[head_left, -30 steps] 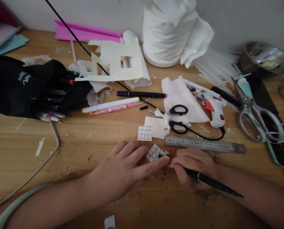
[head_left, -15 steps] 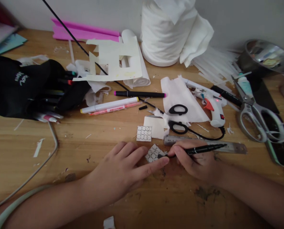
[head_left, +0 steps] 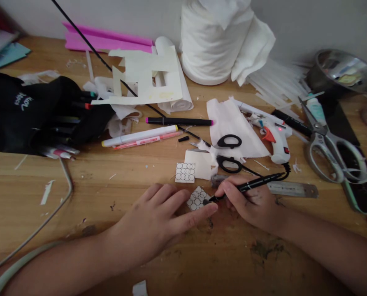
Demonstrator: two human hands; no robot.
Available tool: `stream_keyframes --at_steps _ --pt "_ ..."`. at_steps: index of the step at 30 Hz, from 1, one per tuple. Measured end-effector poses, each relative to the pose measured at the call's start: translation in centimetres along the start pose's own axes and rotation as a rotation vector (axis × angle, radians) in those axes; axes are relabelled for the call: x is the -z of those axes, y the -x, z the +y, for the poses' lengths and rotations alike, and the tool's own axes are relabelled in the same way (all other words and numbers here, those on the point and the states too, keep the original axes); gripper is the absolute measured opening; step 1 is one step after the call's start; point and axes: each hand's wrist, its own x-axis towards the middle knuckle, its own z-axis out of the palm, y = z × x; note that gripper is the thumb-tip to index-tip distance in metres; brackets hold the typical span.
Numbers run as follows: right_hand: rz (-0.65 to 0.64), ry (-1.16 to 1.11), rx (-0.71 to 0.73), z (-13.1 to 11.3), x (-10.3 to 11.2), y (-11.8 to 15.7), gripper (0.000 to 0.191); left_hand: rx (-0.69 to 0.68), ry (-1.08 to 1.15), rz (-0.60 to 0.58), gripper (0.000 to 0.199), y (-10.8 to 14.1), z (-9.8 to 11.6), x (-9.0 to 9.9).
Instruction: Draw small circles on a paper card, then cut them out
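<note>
My right hand (head_left: 248, 201) grips a black pen (head_left: 257, 183), its tip at the right corner of a small white card (head_left: 197, 197) drawn with circles. That corner looks dark grey. My left hand (head_left: 159, 218) lies spread on the table, its fingertips against the card's left and lower edges. Just above sits a second card (head_left: 185, 172) with overlapping circles, touching a blank cream piece (head_left: 198, 163). Part of a metal ruler (head_left: 294, 189) runs behind my right hand.
Small black-handled scissors (head_left: 229, 164), a white glue gun (head_left: 277, 144) and large grey scissors (head_left: 324, 152) lie to the right. Markers (head_left: 180, 121) lie ahead, a black pen case (head_left: 26, 115) at left. A white roll (head_left: 214, 45) and metal bowl (head_left: 344, 74) stand behind.
My right hand has shifted slightly up, and the pen's back end has tilted up and to the left. My left hand stays almost where it was.
</note>
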Motion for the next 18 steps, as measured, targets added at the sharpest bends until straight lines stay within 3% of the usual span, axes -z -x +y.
stream_keyframes --at_steps 6,9,15,18 --pt "0.011 -0.033 -0.052 -0.2 0.0 -0.1 0.024 -0.003 0.009 -0.019 0.066 -0.1 0.0 0.2" --pt "0.087 -0.066 -0.043 -0.2 0.0 0.0 0.025 0.016 0.012 -0.05 0.066 -0.2 0.0 0.3" --pt "0.246 0.074 0.216 -0.6 0.7 0.8 0.023 0.013 0.038 -0.023 0.063 -0.3 -0.1 0.0" --pt "0.192 0.238 0.456 -1.3 1.0 1.3 0.022 0.024 0.049 -0.027 0.06 -0.4 -0.2 0.0"
